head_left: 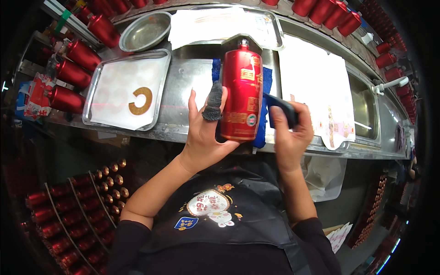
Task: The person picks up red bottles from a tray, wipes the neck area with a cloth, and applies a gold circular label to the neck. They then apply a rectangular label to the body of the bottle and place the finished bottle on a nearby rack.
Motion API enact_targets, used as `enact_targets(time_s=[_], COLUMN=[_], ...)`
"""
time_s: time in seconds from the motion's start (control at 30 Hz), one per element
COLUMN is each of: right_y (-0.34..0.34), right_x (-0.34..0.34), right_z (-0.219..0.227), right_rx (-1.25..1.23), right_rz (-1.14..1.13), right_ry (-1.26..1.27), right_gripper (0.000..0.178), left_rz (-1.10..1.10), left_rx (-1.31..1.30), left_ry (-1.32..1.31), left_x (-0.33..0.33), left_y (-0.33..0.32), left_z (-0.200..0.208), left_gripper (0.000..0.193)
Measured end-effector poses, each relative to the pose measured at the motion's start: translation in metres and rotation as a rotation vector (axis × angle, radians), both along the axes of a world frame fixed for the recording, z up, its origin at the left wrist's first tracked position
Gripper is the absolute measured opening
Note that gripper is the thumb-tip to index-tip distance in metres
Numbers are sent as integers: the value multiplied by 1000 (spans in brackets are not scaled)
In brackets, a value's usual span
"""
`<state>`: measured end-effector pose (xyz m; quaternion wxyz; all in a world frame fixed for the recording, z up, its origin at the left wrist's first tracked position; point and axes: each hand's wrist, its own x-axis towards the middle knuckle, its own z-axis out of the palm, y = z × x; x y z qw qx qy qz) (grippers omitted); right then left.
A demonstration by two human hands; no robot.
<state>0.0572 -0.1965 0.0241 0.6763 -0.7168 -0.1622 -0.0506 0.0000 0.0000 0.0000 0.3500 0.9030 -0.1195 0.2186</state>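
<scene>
A glossy red bottle (242, 98) with gold and white print lies with its neck pointing away from me, on a dark rest over a blue cloth (262, 133). My left hand (204, 133) grips it from the left, the thumb along its base end and the other fingers up its side. A grey fabric sleeve (212, 103) wraps one of those fingers. On the other side, my right hand (293, 135) pinches a flat dark blade-like tool (280, 111), whose edge is at or close to the bottle's right flank. Whether it touches cannot be told.
A tray (106, 117) on the left holds a white sheet with a gold C-shaped label (141, 101). Behind are a metal bowl (145, 32) and paper sheets (206, 20). More sheets (316, 82) lie right, beside a sink (369, 121). Red bottles (68, 71) stand around; racked ones (68, 211) sit lower left.
</scene>
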Motion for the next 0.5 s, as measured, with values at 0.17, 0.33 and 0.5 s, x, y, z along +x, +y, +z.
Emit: enact_targets(time_s=[0.17, 0.33, 0.5], right_y=[16, 6, 8], right_x=[-31, -5, -12], right_z=[4, 8, -5], right_rx=[-325, 9, -24], right_rz=[112, -153, -203], right_ry=[-571, 82, 76], right_gripper=[29, 13, 13], left_rz=[-21, 17, 31], left_rx=[97, -313, -11], left_ry=[-189, 86, 4], left_x=[6, -10, -19], left_y=[-5, -2, -11], left_z=[-5, -5, -8], left_gripper=[103, 71, 53])
